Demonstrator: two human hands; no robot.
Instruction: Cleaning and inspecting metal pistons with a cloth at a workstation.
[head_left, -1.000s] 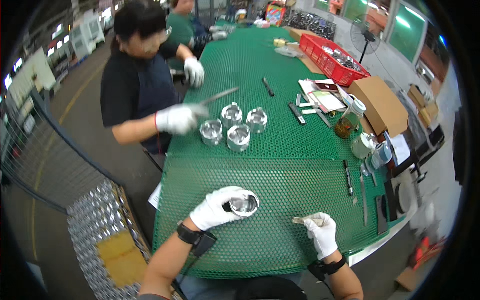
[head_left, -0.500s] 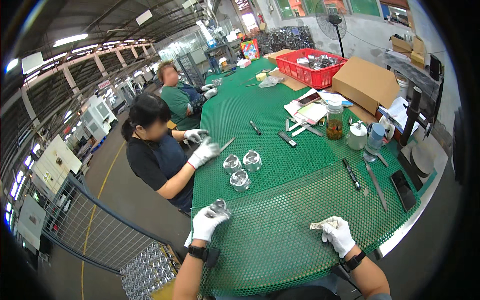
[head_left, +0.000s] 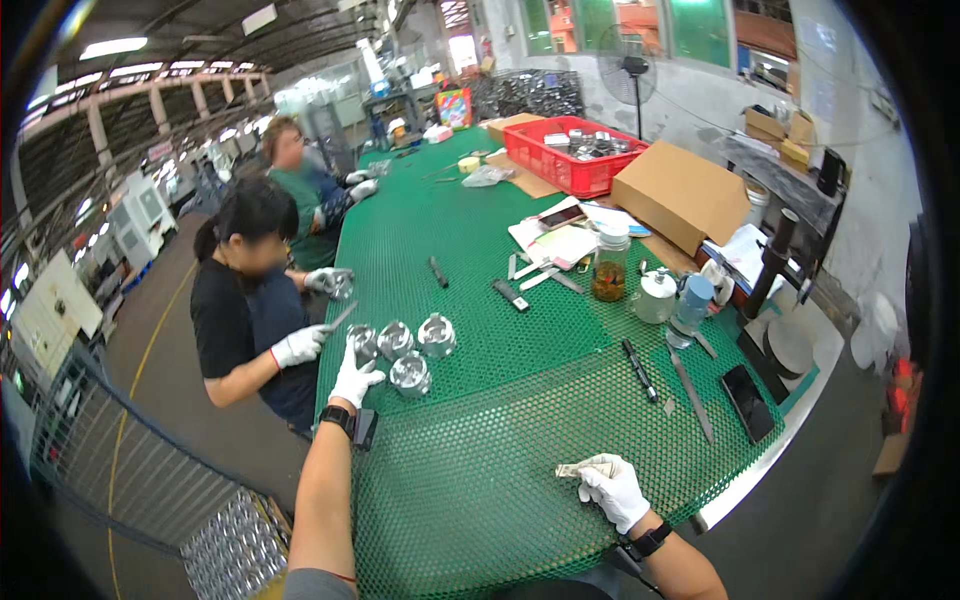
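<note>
My left hand (head_left: 354, 382), in a white glove, reaches to a shiny metal piston (head_left: 363, 343) on the green mat. Its fingers lie along the piston's left side and the thumb stands apart, off the metal. Beside that piston are more of the same kind: one piston (head_left: 396, 341) just right of it, another piston (head_left: 437, 336) farther right, and a nearer piston (head_left: 410, 376). My gloved right hand (head_left: 616, 497) is closed on a small folded cream-coloured cloth (head_left: 572, 469) above the near part of the mat.
A co-worker (head_left: 245, 290) at the left edge holds a file (head_left: 344, 314) and a piston (head_left: 342, 287). On the right lie a black marker (head_left: 640, 370), a flat file (head_left: 690, 394) and a phone (head_left: 747, 402). Jars, a cardboard box (head_left: 680, 195) and a red crate (head_left: 570, 155) stand farther back.
My left hand has moved forward, bringing its piston to the others on the mat. My right hand keeps the cloth. The co-worker now has a file in hand. The view has turned right.
</note>
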